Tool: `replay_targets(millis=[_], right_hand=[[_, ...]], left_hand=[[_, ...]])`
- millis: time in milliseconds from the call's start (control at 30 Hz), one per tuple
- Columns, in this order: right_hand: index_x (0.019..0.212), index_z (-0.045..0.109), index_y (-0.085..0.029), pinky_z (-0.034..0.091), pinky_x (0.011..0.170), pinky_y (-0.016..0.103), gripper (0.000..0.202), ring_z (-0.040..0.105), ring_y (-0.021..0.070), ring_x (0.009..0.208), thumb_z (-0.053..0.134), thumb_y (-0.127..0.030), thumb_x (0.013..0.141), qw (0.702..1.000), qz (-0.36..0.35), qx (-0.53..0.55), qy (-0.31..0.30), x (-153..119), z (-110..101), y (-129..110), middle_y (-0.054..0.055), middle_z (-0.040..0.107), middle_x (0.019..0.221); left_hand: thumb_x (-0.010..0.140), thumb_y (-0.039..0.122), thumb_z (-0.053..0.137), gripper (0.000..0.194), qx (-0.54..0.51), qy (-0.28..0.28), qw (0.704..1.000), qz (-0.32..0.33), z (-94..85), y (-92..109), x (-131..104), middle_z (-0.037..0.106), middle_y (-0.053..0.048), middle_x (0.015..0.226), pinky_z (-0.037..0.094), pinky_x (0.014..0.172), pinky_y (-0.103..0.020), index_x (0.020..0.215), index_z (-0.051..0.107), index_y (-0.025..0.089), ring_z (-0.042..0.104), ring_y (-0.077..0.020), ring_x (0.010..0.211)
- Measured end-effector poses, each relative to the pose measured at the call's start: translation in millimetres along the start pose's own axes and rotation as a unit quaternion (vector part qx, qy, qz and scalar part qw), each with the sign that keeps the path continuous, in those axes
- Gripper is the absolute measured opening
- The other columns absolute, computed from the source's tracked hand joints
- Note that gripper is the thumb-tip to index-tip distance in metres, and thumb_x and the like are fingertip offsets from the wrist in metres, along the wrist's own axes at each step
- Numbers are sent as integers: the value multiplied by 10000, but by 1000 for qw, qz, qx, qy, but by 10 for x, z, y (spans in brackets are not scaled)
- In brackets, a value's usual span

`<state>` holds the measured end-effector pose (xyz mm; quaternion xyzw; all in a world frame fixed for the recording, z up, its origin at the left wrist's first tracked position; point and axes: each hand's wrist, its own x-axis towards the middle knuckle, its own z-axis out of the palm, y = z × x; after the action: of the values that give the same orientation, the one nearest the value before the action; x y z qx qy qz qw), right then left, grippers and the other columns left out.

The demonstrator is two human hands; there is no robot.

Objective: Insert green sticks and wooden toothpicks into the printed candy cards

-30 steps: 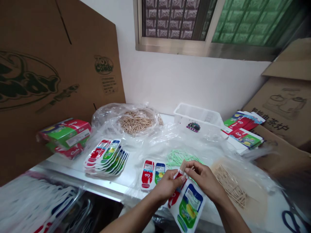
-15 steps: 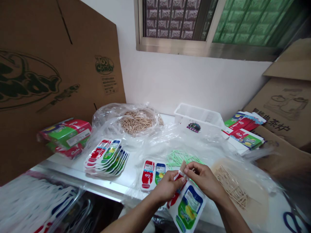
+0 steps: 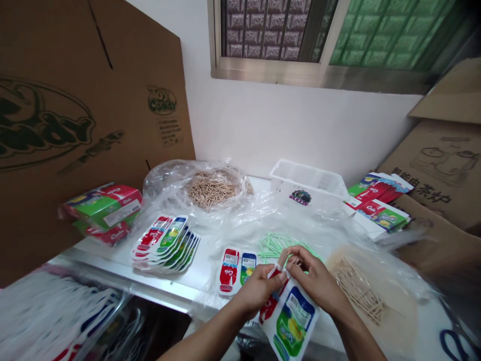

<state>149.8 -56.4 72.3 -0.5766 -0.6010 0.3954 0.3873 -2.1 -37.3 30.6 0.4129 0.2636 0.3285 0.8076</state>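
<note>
My left hand (image 3: 261, 288) is closed around the top of a double candy pouch (image 3: 295, 321), with a red cola half and a green-and-blue lemon half. Tan sticks (image 3: 282, 256) poke up from the top of the red half. Beside it, my right hand (image 3: 317, 281) pinches more short tan sticks at the pouch's upper edge; its fingertips partly hide them. Just behind the hands lie light green sticks (image 3: 276, 245) on clear plastic. Another flat double pouch (image 3: 229, 271) rests to the left of my left hand.
A fanned stack of pouches (image 3: 165, 245) lies left on the table, before a plastic bag of brown sticks (image 3: 212, 189). A white basket (image 3: 308, 180) stands at the back. Loose tan sticks (image 3: 358, 291) and blue-handled scissors (image 3: 453, 345) are at right. Large cartons (image 3: 150, 60) flank the table.
My right hand's fingers have shifted slightly at the pouch's top, curling closer over the sticks. My left hand keeps its hold, and the pouch has barely moved.
</note>
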Motion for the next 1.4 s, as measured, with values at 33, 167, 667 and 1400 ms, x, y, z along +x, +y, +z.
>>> replay_targets(millis=[33,167,667,1400], right_hand=[[923,571,-199,427,703,260,171,566,155,738,506,-286,791,1000,-7,-5,-8,0,-4,-24,-6,621,783],[745,594,-183,409,632,243,194,534,144,666,507,-346,804,1000,-6,-24,-16,9,-8,-75,-11,582,683],[848,560,-201,435,718,263,105,563,157,740,483,-244,789,999,-35,4,-19,12,34,-104,-2,610,768],[815,617,-205,435,733,278,223,576,182,786,489,-387,839,998,-36,-46,-6,6,30,-133,12,633,777]], left_hand=[[657,482,709,404,-5,-2,1000,0,2,2,1,584,-34,645,426,647,-262,768,633,100,544,-142,611],[663,465,712,387,-8,-3,1000,4,-4,0,-2,573,-28,619,414,623,-246,734,625,95,528,-126,583],[666,466,711,390,-16,-7,1000,6,-32,-10,-13,608,-46,649,417,621,-245,735,624,92,547,-130,589],[751,505,599,398,136,-26,989,46,-137,61,-26,518,-3,669,352,590,-214,794,602,110,448,-113,613]])
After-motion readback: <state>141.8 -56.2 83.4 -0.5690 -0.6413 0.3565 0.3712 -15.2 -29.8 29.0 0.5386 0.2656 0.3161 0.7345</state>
